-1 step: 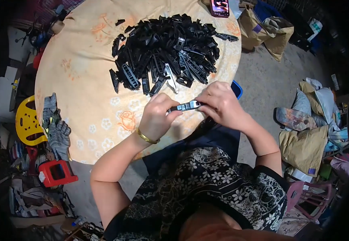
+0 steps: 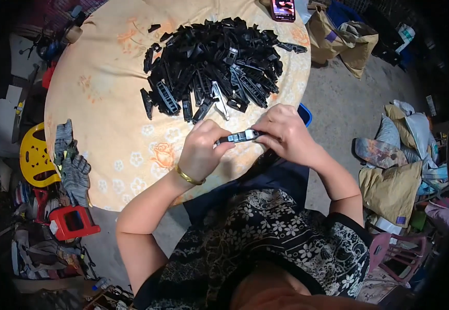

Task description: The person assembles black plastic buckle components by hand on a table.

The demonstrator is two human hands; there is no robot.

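Note:
Between my two hands, over the near part of the table, is a narrow black plastic piece with a pale section toward its right end. My left hand pinches its left end between thumb and fingers. At the right end, the thumb and fingers of my right hand are closed on the same piece. My fingers cover both tips. Just beyond my hands lies a large heap of black plastic pieces, long and ribbed. One bright silvery piece sits at the heap's near edge.
The round table wears a cream floral cloth. A phone stands at its far edge, and grey gloves hang over the left edge. Left on the floor are a yellow stool and a red frame; sacks lie at right.

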